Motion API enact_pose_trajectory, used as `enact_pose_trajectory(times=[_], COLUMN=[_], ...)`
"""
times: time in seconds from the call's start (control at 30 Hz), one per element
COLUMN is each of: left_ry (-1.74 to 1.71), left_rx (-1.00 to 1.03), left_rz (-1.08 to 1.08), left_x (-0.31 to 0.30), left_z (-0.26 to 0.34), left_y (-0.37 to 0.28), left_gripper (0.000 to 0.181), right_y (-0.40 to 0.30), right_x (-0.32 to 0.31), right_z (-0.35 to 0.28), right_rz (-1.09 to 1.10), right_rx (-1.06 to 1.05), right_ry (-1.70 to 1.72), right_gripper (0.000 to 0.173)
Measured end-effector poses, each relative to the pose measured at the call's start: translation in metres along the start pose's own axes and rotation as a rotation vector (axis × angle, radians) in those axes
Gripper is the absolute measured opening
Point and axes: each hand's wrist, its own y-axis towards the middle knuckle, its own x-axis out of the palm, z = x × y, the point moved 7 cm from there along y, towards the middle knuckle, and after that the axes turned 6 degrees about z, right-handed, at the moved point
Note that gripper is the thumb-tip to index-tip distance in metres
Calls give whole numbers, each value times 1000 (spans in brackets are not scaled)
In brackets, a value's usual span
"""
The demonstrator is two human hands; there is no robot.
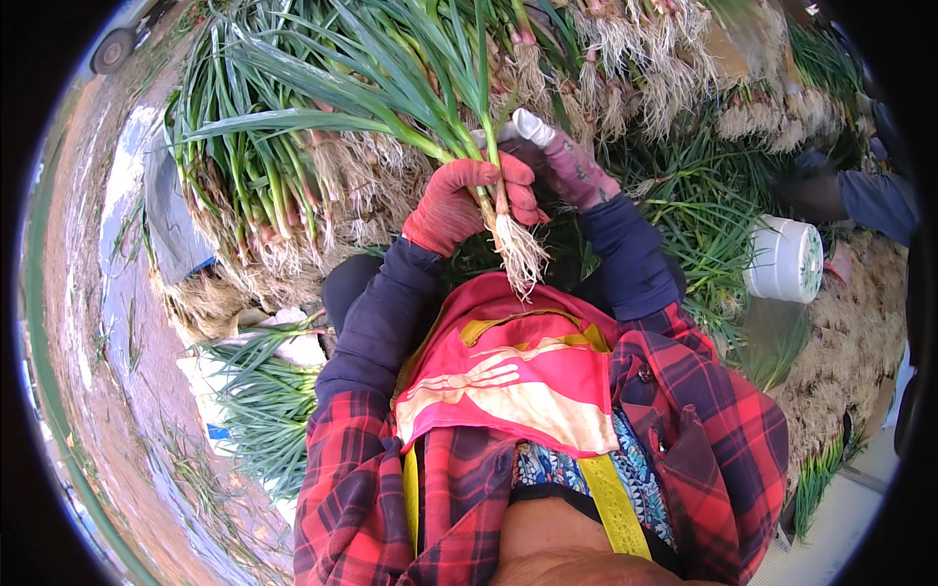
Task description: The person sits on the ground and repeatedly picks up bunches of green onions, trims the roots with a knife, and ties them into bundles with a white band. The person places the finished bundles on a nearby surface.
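Note:
My left hand (469, 194), in a red knitted glove, is closed around the lower stalks of a few green garlic plants (480, 157). Their pale roots hang down over my red apron (513, 366), and their leaves fan up and to the left. Just behind the stalks, to the right, is my right hand (560, 154) in a stained pinkish glove with a whitish thumb or fingertip. Its other fingers are partly hidden behind the plants, so its hold cannot be made out. Heaped plants with roots (271, 198) lie beyond my hands.
A white plastic bucket (784, 258) lies on its side at the right, by loose green leaves (696, 220). Another person's sleeve (876, 201) reaches in at the right edge. More bundled plants (267, 410) lie at my left, and rooty bundles (843, 344) at the right.

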Motion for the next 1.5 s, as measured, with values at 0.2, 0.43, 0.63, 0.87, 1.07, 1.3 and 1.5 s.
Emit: enact_pose_trajectory(times=[0.2,0.43,0.63,0.87,1.07,1.3,1.5], left_ry=[25,654,297,211,275,223,150], left_rx=[22,231,384,349,341,302,345], left_rz=[-117,156,319,368,401,556,419], left_x=[12,23,-4,-24,-17,-40,-21], left_z=[2,26,61,67,52,49,61], left_y=[-6,-6,-14,-13,-2,-6,-10], left_gripper=[29,35,40,37,44,35,35], right_y=[10,9,18,60,-7,-7,57], right_x=[19,-45,-64,-78,13,18,-35], right_z=[-20,-22,-108,-121,-77,-31,-165], right_rz=[255,468,807,812,611,-87,577], right_rx=[-504,-507,-348,-511,-951,-425,-720], right_ry=[-433,-1635,-1218,-1048,-1398,-1461,-1538], right_gripper=[23,28,29,33,22,27,36])
